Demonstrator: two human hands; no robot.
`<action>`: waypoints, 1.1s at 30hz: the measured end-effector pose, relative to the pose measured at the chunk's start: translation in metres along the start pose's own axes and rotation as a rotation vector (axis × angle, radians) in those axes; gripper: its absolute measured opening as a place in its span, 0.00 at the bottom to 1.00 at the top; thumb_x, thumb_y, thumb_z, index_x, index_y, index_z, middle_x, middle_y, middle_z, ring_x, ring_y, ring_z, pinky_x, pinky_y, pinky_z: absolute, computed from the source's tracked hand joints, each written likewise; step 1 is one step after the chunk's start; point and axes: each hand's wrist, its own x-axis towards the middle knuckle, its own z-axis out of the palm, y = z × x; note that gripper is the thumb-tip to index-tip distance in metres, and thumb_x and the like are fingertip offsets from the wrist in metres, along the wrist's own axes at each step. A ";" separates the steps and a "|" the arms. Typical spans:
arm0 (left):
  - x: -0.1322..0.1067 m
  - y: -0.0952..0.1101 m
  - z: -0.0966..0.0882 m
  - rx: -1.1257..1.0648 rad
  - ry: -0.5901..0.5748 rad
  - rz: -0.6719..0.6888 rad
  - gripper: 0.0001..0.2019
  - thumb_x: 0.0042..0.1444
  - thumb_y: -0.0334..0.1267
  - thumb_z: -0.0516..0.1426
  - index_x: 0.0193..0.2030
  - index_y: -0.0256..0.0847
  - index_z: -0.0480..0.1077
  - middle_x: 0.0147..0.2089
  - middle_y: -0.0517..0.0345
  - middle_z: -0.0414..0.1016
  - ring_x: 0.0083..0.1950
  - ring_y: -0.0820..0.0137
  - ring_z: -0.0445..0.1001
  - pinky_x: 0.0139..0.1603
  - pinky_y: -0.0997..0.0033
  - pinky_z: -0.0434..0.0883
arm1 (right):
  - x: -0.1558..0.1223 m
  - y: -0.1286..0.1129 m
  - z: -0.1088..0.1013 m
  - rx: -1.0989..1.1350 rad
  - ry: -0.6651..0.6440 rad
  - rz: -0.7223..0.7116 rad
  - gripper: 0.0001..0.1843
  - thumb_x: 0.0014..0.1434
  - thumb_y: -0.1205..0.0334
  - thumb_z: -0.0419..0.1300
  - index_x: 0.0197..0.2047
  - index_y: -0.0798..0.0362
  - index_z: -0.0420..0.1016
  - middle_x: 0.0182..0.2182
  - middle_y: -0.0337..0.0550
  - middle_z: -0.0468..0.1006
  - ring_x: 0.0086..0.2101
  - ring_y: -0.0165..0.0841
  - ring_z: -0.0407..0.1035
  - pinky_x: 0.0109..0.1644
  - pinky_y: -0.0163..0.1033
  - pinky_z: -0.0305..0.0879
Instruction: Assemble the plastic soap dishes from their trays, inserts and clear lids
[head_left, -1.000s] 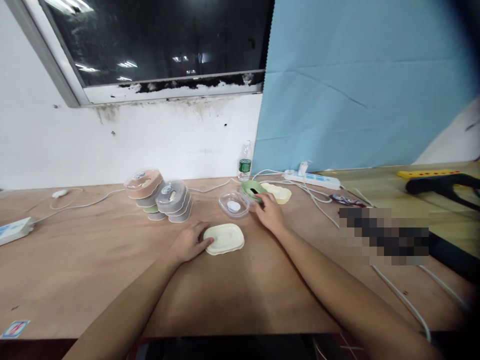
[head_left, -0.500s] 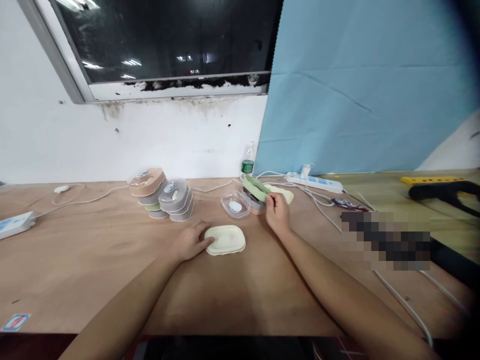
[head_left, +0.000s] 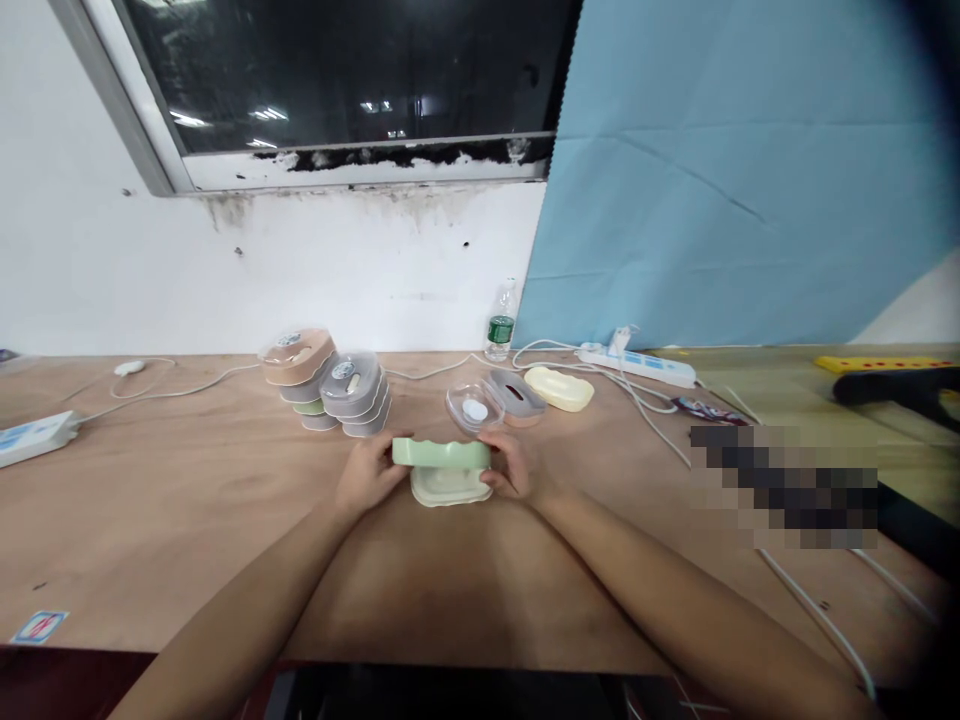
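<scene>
A green oval tray (head_left: 441, 452) is held between both hands just above a cream oval tray (head_left: 448, 487) that lies on the wooden table (head_left: 187, 510). My left hand (head_left: 367, 473) grips the green tray's left end, its fingers closed on it. My right hand (head_left: 512, 464) pinches its right end. Whether the green tray touches the cream one I cannot tell.
Behind lie a clear lid (head_left: 473, 408), a grey-pink tray (head_left: 515, 397) and another cream tray (head_left: 559, 388). Stacked lidded boxes (head_left: 330, 390) stand at the left. A water bottle (head_left: 500, 324), power strips (head_left: 637, 365) (head_left: 34, 439) and cables (head_left: 810, 600) lie around.
My right hand lifted the green tray off the grey-pink one at the back and brought it forward over the cream tray. My left hand left the cream tray's edge and took the green tray's left end.
</scene>
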 end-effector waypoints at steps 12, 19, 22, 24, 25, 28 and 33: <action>-0.003 0.013 0.007 -0.021 -0.135 -0.122 0.31 0.58 0.52 0.54 0.66 0.40 0.57 0.27 0.63 0.68 0.26 0.73 0.65 0.29 0.73 0.63 | 0.011 -0.008 -0.015 -0.049 -0.121 0.449 0.19 0.62 0.51 0.51 0.49 0.52 0.74 0.29 0.42 0.78 0.28 0.33 0.70 0.35 0.37 0.65; 0.003 0.021 0.002 0.026 -0.244 -0.081 0.22 0.62 0.49 0.49 0.57 0.41 0.68 0.28 0.61 0.70 0.28 0.73 0.65 0.29 0.75 0.61 | 0.013 0.001 -0.012 -0.026 -0.235 0.455 0.17 0.60 0.52 0.52 0.34 0.53 0.78 0.23 0.39 0.75 0.23 0.29 0.65 0.29 0.34 0.57; 0.004 0.024 0.001 0.034 -0.258 -0.075 0.21 0.63 0.50 0.48 0.53 0.39 0.71 0.30 0.59 0.72 0.29 0.72 0.66 0.30 0.74 0.62 | 0.014 0.000 -0.014 -0.024 -0.244 0.442 0.16 0.60 0.54 0.52 0.30 0.53 0.76 0.22 0.39 0.75 0.23 0.29 0.64 0.29 0.34 0.56; 0.004 0.024 0.001 0.041 -0.261 -0.071 0.22 0.63 0.51 0.47 0.49 0.38 0.73 0.31 0.58 0.73 0.30 0.71 0.67 0.32 0.74 0.63 | 0.014 -0.001 -0.014 -0.028 -0.241 0.435 0.15 0.59 0.55 0.52 0.28 0.53 0.75 0.21 0.39 0.74 0.23 0.29 0.64 0.29 0.34 0.56; 0.003 0.024 0.001 0.045 -0.262 -0.069 0.22 0.63 0.52 0.47 0.47 0.38 0.73 0.31 0.57 0.73 0.31 0.71 0.67 0.33 0.73 0.63 | 0.014 -0.001 -0.014 -0.029 -0.242 0.432 0.15 0.58 0.56 0.52 0.27 0.53 0.74 0.21 0.39 0.73 0.23 0.29 0.63 0.29 0.34 0.56; 0.003 0.022 0.001 0.062 -0.273 -0.068 0.22 0.63 0.52 0.46 0.42 0.38 0.74 0.30 0.56 0.74 0.32 0.69 0.68 0.34 0.72 0.64 | 0.012 0.000 -0.012 -0.013 -0.277 0.428 0.14 0.58 0.57 0.53 0.25 0.53 0.73 0.19 0.38 0.71 0.22 0.29 0.62 0.29 0.33 0.55; 0.004 0.016 0.002 0.159 -0.334 -0.081 0.22 0.63 0.52 0.45 0.31 0.40 0.72 0.27 0.58 0.72 0.28 0.71 0.67 0.29 0.73 0.60 | 0.009 0.006 -0.008 0.020 -0.413 0.469 0.15 0.59 0.57 0.54 0.25 0.53 0.74 0.20 0.37 0.72 0.22 0.27 0.61 0.26 0.32 0.52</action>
